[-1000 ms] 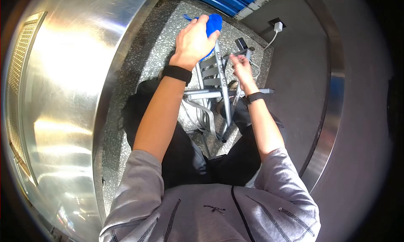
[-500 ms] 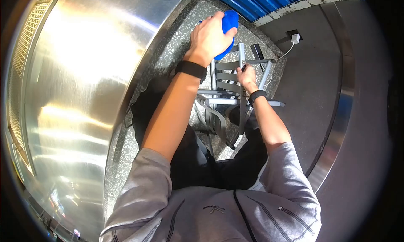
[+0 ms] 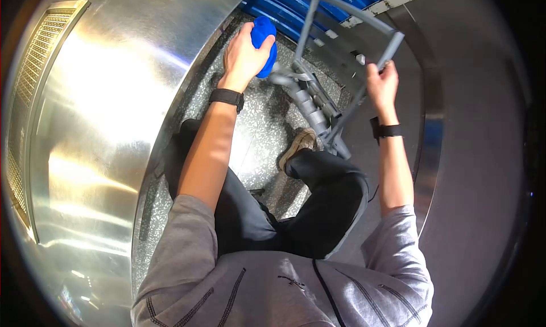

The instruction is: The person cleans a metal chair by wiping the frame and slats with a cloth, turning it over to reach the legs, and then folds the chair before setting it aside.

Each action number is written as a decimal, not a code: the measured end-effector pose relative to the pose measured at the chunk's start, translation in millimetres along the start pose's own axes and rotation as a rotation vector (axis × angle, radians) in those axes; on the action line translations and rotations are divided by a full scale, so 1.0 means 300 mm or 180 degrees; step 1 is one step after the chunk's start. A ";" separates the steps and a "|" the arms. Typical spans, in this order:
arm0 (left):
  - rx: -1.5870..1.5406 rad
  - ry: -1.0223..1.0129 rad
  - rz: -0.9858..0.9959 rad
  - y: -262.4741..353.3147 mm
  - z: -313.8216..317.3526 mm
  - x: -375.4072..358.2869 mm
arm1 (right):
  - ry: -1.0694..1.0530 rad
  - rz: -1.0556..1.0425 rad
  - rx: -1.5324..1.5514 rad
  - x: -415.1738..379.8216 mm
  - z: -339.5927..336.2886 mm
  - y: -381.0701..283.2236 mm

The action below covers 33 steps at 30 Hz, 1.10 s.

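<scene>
My left hand is closed around a bunched blue cloth, held above the floor near the metal panel. On the other side, my right hand grips a bar of a grey slatted chair, which looks like a folding one. The chair is tipped up and tilted, its tubular frame pointing away from me and its slats low in the middle. Motion blurs part of it. Cloth and chair are apart.
A shiny steel panel runs along my left. Blue corrugated panelling stands ahead, and a dark grey surface lies to the right. A white plug shows behind the chair frame. My shoe rests on the speckled floor.
My right hand has moved right and lifted and turned the chair, uncovering floor by my shoe. My left hand has moved left with the blue cloth still in it.
</scene>
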<state>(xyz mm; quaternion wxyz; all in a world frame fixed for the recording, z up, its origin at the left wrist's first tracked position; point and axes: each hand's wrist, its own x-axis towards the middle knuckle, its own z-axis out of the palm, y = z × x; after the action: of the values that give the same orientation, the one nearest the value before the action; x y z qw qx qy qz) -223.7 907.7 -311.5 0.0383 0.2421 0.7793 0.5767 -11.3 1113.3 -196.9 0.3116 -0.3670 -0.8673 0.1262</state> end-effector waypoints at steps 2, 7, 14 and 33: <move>0.0011 0.0049 0.0035 0.006 -0.007 -0.012 | 0.0316 -0.0094 0.0068 0.032 -0.085 -0.025; -0.0043 -0.0044 0.0122 -0.010 -0.004 -0.012 | 0.1275 0.0143 0.1201 0.082 -0.220 0.080; 0.0063 -0.0335 -0.0036 0.014 0.002 -0.025 | 0.1777 0.0828 0.2073 -0.016 -0.238 0.100; -0.0577 -0.1860 0.0559 0.029 0.073 -0.037 | 0.0716 0.2334 0.3006 -0.208 -0.119 0.518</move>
<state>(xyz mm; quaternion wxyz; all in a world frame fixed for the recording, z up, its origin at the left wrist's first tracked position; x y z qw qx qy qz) -203.6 924.2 -313.3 0.2320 0.4594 0.6569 0.5510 131.4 1176.9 -266.6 0.4666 -0.4751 -0.4964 0.5569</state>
